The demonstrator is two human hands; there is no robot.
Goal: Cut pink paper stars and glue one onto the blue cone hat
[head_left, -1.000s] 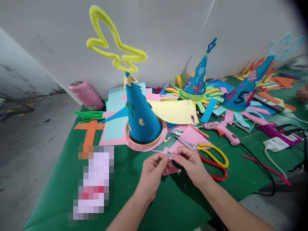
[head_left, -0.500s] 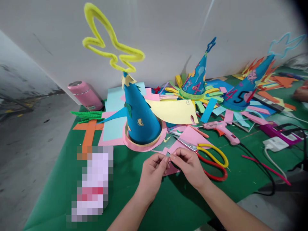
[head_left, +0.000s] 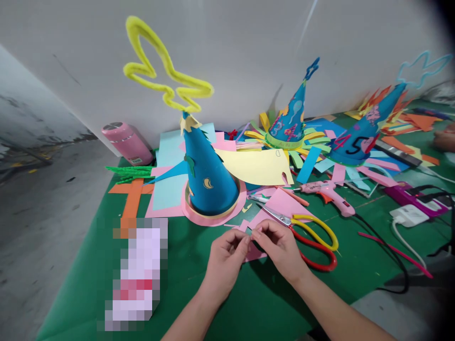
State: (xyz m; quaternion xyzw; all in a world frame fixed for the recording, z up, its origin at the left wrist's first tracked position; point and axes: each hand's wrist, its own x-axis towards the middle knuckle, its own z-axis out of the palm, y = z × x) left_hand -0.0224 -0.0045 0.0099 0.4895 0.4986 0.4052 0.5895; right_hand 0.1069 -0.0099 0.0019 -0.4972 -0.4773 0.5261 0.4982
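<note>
My left hand (head_left: 229, 253) and my right hand (head_left: 279, 244) meet fingertip to fingertip above the green table. Both are closed in a pinch; whatever small piece lies between the fingers is mostly hidden. Beneath them lie pink paper pieces (head_left: 256, 254). Scissors (head_left: 314, 232) with one yellow and one red handle rest beside my right hand, blades partly apart. Just beyond my hands stands a blue paper cone hat (head_left: 213, 187) with a pink brim, topped by a yellow fuzzy-wire shape (head_left: 168, 61). Small cream scraps (head_left: 247, 207) lie near its brim.
Two more decorated cone hats (head_left: 291, 116) (head_left: 360, 132) stand behind. A pink glue gun (head_left: 330, 196), a purple power strip (head_left: 415, 199) and cables are at right. A pink bottle (head_left: 128, 144), green fuzzy wires (head_left: 131, 173) and a blurred-out packet (head_left: 138, 270) are left. Another person's hand (head_left: 444, 137) shows far right.
A greyish bit seen between my fingertips earlier is now mostly covered. My fingers have shifted slightly; the whole view has moved a little. The hats and tools stay in place.
</note>
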